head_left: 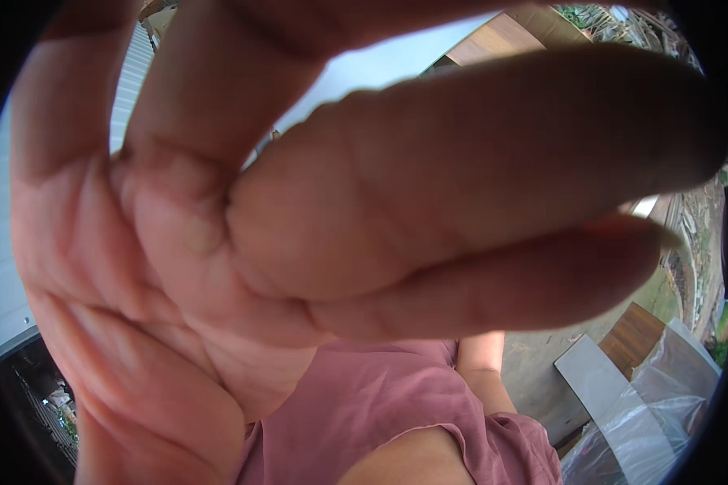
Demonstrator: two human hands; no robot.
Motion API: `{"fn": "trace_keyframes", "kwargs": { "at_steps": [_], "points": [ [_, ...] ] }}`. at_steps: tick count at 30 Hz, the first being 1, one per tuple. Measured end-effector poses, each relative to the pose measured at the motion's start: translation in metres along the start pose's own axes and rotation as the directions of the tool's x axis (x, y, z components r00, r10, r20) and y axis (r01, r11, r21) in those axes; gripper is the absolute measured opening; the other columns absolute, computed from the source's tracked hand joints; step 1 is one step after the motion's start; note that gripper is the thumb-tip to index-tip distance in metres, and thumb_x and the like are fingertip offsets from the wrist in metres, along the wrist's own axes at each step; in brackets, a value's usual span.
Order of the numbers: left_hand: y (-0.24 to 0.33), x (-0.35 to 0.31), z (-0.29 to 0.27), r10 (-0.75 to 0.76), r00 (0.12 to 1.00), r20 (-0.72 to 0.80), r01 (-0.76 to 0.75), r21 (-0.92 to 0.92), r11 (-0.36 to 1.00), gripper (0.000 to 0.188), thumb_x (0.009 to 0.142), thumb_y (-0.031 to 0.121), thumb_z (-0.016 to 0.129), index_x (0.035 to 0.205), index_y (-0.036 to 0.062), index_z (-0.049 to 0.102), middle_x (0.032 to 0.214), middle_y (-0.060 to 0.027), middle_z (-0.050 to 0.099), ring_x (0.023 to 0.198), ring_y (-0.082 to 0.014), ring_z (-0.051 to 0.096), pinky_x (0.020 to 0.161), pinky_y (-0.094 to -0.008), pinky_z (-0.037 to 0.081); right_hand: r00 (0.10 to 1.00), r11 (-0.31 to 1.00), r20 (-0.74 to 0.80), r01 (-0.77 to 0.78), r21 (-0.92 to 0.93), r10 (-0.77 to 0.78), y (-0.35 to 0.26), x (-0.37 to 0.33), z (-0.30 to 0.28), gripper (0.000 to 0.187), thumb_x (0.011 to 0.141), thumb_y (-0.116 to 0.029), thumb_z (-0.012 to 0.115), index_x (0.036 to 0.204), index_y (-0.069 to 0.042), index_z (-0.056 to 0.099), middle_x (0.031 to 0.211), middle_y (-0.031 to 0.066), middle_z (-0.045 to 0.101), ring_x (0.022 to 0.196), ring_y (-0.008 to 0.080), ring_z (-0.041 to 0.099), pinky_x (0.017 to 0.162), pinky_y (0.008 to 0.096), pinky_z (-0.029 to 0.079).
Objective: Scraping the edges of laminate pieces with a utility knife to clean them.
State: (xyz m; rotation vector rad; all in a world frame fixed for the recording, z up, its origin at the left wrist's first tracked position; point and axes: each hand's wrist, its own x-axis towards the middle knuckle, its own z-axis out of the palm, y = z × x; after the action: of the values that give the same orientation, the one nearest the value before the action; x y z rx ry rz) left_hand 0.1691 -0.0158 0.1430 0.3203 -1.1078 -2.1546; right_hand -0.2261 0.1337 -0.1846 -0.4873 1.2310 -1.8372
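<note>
My left hand (178, 234) fills most of the view, its palm turned toward me and very close. The fingers are spread and slightly bent: two reach up past the upper edge, and two stretch toward the right side. Nothing shows in the palm, so the hand looks open. Behind it lies mauve cloth (356, 396) of my clothing, with bare skin below its hem. A bare limb (481, 372), probably my right forearm, runs up from the cloth and disappears behind the left hand's fingers. My right hand itself does not show.
At lower right, boards (598, 368) in pale and wood-brown finish lie by clear plastic sheeting (615, 436) on a grey floor (534, 356). A brown wood-look panel (493, 40) shows at top. Pale ribbed sheeting (0, 267) stands at left. Debris (647, 28) lies at upper right.
</note>
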Motion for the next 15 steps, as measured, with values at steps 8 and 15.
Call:
{"fn": "trace_keyframes", "kwargs": {
  "at_steps": [8,15],
  "points": [
    [0.111,0.105,-0.165,-0.031,0.999,0.024,0.034,-0.143,0.989,0.095,0.083,0.048,0.058,0.145,0.0092,-0.002,0.151,-0.0117,0.011,0.131,-0.0394,0.031,0.104,-0.0545,0.033,0.991,0.990,0.125,-0.072,0.125,0.056,0.011,0.013,0.001,0.053,0.094,-0.040,0.049,0.130,-0.002,0.039,0.084,0.0045,0.052,0.065,0.0098,0.047,0.053,0.0238,0.040],
    [-0.026,0.129,-0.014,-0.128,0.990,0.055,0.139,-0.294,0.946,0.092,0.085,0.046,0.057,0.146,0.0105,-0.002,0.152,-0.0102,0.011,0.132,-0.0389,0.030,0.105,-0.0546,0.032,0.999,1.000,0.043,0.008,0.017,-0.009,0.002,0.005,0.000,0.051,0.094,-0.039,0.049,0.129,-0.002,0.040,0.085,0.0044,0.053,0.065,0.0093,0.047,0.054,0.0238,0.040]
  ]
}}
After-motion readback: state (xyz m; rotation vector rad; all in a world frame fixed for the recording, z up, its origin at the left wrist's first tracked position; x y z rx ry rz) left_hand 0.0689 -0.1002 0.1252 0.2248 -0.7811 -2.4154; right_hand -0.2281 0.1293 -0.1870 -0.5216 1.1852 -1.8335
